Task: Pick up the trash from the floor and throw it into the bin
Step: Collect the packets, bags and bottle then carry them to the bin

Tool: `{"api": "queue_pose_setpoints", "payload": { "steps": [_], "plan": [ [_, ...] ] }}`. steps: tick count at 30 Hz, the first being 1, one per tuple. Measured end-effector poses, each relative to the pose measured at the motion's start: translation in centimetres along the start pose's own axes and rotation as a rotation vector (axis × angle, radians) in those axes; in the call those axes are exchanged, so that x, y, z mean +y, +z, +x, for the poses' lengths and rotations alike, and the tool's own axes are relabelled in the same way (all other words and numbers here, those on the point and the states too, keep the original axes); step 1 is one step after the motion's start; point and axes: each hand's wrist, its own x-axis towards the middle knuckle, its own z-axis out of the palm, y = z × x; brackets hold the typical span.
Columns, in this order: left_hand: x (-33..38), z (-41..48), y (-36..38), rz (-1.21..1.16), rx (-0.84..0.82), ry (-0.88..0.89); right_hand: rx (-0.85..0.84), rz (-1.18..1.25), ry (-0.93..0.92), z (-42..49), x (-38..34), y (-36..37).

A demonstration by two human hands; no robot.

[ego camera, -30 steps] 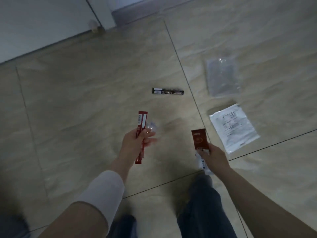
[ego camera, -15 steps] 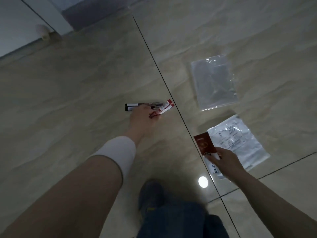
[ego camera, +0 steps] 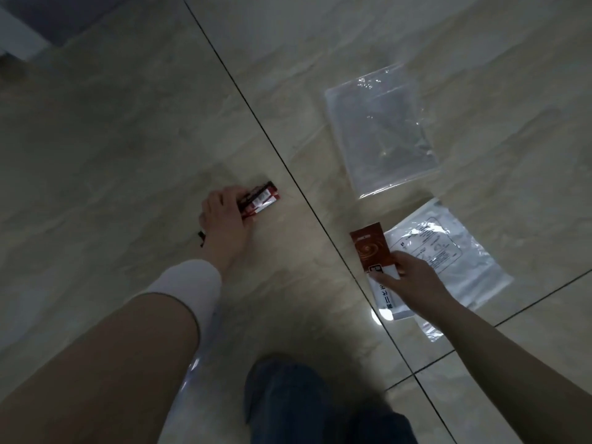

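My left hand is down at the tiled floor, closed on a red stick sachet together with a dark stick sachet whose black end pokes out behind the wrist. My right hand holds a brown sachet and a white printed packet above the floor. A clear plastic bag lies flat on the floor to the upper right. A white printed plastic bag lies just beyond my right hand. No bin is in view.
The floor is beige glossy tile with dark grout lines. My jeans-clad leg is at the bottom middle. A wall base and a grey strip sit at the top left corner.
I have bent lower and closer to the floor. My left hand reached the dark stick sachet on the floor and closed on it beside the red one. My right hand stayed holding its packets.
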Motion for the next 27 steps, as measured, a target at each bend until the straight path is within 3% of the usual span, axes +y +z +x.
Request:
{"api": "queue_pose_setpoints", "payload": {
  "steps": [7,12,17,22,27],
  "plan": [
    [0.4,0.4,-0.3,-0.021,-0.137,0.020,0.127,-0.064,0.008,-0.4,2.2,-3.2],
    [4.3,-2.1,-1.6,-0.830,-0.314,-0.172,0.239,-0.210,0.043,-1.0,3.5,-5.7],
    [7.8,-2.4,-0.3,-1.098,-0.376,-0.264,0.307,-0.527,0.058,0.3,4.4,-6.7],
    [9.8,-1.6,1.6,-1.199,-0.383,-0.276,0.503,-0.454,0.059,1.7,4.9,-6.3],
    [10.5,-1.6,2.6,-1.172,-0.390,-0.277,0.396,-0.584,0.158,3.3,4.5,-6.8]
  ]
}}
